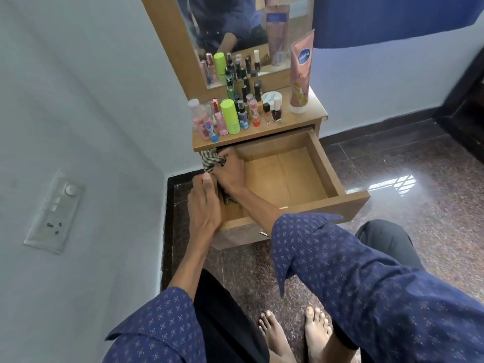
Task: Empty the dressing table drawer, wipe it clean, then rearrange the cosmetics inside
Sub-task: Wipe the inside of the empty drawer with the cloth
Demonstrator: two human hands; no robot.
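- Dressing table point(311, 107), wood, stands against a pale wall w/ mirror point(235, 30) above; its top surface carries the cosmetics.
- Drawer point(327, 163) pulled fully out over the speckled floor point(408, 166); inside shows bare wood, nothing visible in it.
- Right hand point(230, 170) reaches across into the drawer's back-left corner, grip curled round a striped cloth point(209, 159) bunched against the left wall, just under the surface edge.
- Left hand point(203, 203) sits on the drawer's left wall, just beside the right hand, thumb up, fingers wrapped over the rim; part of the cloth hangs between the two hands, and whether this grip also holds it can't be told.
- Pink tube point(301, 74) stands upright at the surface's right rear.
- Green bottle point(230, 116) upright near the front-left, among a tight cluster of small bottles point(251, 106), well apart from both hands.
- White jar point(271, 96) behind the cluster.
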